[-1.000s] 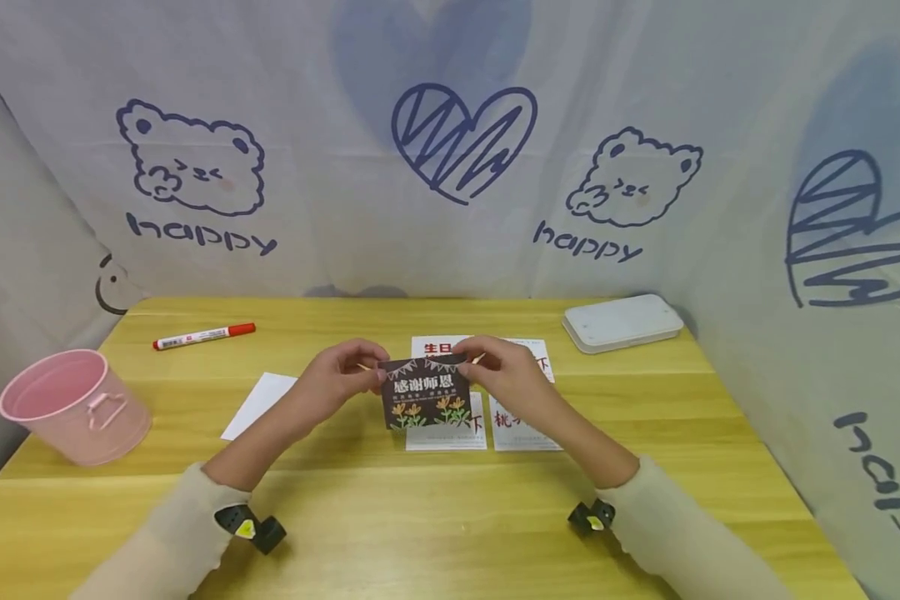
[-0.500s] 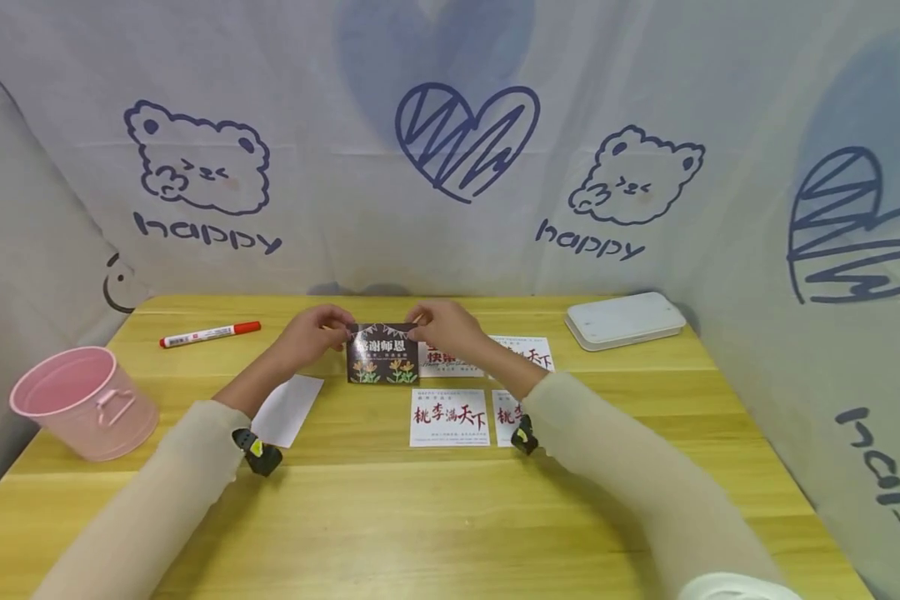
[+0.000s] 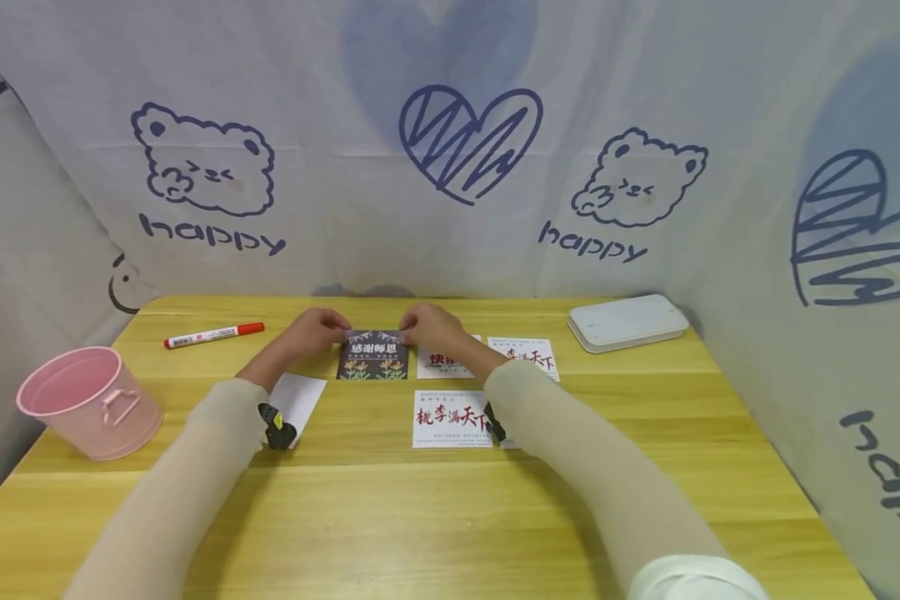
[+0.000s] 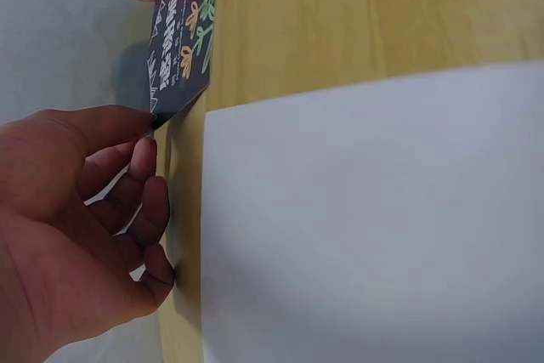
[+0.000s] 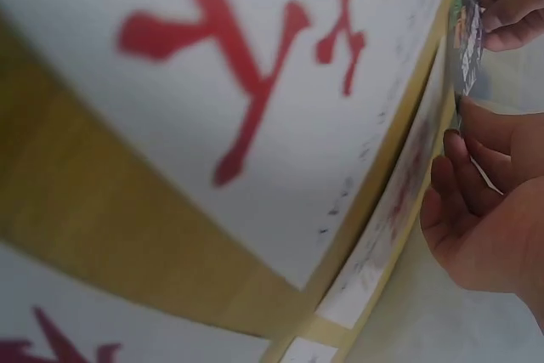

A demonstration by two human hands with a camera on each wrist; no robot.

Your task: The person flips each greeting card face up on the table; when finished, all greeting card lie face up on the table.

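Observation:
A dark greeting card (image 3: pixel 372 357) with white lettering and orange flowers lies close over the table, left of the white cards in the head view. My left hand (image 3: pixel 315 333) pinches its far left corner between thumb and fingers. At the far right corner my right hand (image 3: pixel 437 327) pinches it too. The left wrist view shows the card (image 4: pixel 183 31) tilted, its corner under the left thumb (image 4: pixel 119 127). Beside my right forearm lie white cards with red lettering, a near one (image 3: pixel 450 419) and a far one (image 3: pixel 525 354). Another white card (image 3: pixel 438 362) is partly hidden by my right hand.
A blank white sheet (image 3: pixel 303 404) lies partly under my left wrist. A pink bucket (image 3: pixel 90 408) stands at the left, with a red-capped marker (image 3: pixel 213 335) behind it. At the back right is a white flat case (image 3: pixel 628 323). A printed curtain (image 3: pixel 330 167) hangs behind the table.
Both hands have carried the dark card left and away from me, off the white cards, and lowered it toward the table. Over the last half second it shifts only slightly.

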